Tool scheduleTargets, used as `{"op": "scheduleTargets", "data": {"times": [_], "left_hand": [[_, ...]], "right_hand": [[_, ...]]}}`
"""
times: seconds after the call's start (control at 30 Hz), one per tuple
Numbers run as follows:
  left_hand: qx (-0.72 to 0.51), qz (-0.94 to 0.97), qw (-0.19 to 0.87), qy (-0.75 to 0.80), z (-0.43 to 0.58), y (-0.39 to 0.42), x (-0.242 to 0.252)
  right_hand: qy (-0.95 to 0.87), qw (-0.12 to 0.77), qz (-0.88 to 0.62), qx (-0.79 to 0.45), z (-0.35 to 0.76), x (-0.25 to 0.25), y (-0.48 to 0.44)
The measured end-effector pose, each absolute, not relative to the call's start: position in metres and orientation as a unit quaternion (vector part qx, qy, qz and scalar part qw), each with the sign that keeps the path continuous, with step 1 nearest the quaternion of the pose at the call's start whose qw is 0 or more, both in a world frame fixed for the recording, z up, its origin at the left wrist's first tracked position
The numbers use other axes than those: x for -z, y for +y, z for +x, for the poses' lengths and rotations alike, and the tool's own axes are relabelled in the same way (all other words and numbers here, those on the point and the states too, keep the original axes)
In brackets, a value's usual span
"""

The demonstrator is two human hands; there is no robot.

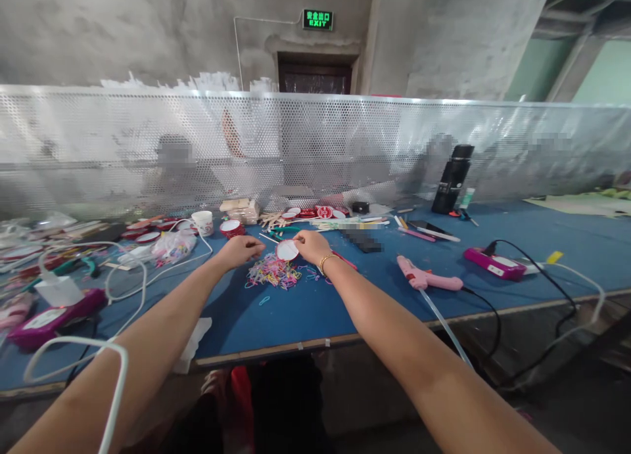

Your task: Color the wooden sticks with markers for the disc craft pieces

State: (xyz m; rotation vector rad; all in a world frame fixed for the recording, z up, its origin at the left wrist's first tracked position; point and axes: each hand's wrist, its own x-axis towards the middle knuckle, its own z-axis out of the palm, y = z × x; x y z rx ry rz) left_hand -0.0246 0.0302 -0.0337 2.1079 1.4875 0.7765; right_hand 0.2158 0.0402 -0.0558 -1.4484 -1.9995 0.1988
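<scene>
Both my arms reach out over a blue table (315, 306). My right hand (310, 246) is closed in a pinch on a small round white disc with a red rim (286, 250), held just above the table. My left hand (242, 249) is curled closed right beside the disc, its fingertips at the disc's left edge; what it pinches is too small to make out. Under both hands lies a pile of small coloured rubber bands (273, 272). A gold bracelet (324, 261) is on my right wrist.
A pink glue gun (428, 280) lies right of my arm, its cord running off the edge. Magenta boxes (493, 263) (49, 319), white cables (123, 276), a white cup (203, 221), more red-rimmed discs (315, 212) and a black bottle (451, 178) stand around. A perforated screen (345, 145) backs the table.
</scene>
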Motion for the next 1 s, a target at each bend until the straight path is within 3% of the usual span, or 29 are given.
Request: {"op": "scheduleTargets", "data": {"times": [0.23, 0.53, 0.7, 0.83, 1.0], "left_hand": [[-0.273, 0.813, 0.155, 0.491, -0.012, 0.025, 0.033], [-0.113, 0.845, 0.137, 0.504, 0.023, 0.0, 0.039], [-0.125, 0.873, 0.122, 0.456, 0.038, -0.009, 0.037], [-0.167, 0.878, 0.041, 0.448, 0.045, -0.008, 0.027], [-0.105, 0.901, 0.026, 0.421, 0.065, -0.003, 0.03]], "right_hand": [[-0.743, 0.392, -0.539, -0.069, 0.216, 0.058, 0.044], [-0.705, 0.426, -0.562, -0.074, 0.222, 0.05, 0.046], [-0.689, 0.438, -0.573, -0.075, 0.226, 0.043, 0.044], [-0.677, 0.449, -0.577, -0.077, 0.229, 0.039, 0.043], [-0.663, 0.456, -0.59, -0.073, 0.233, 0.038, 0.048]]}}
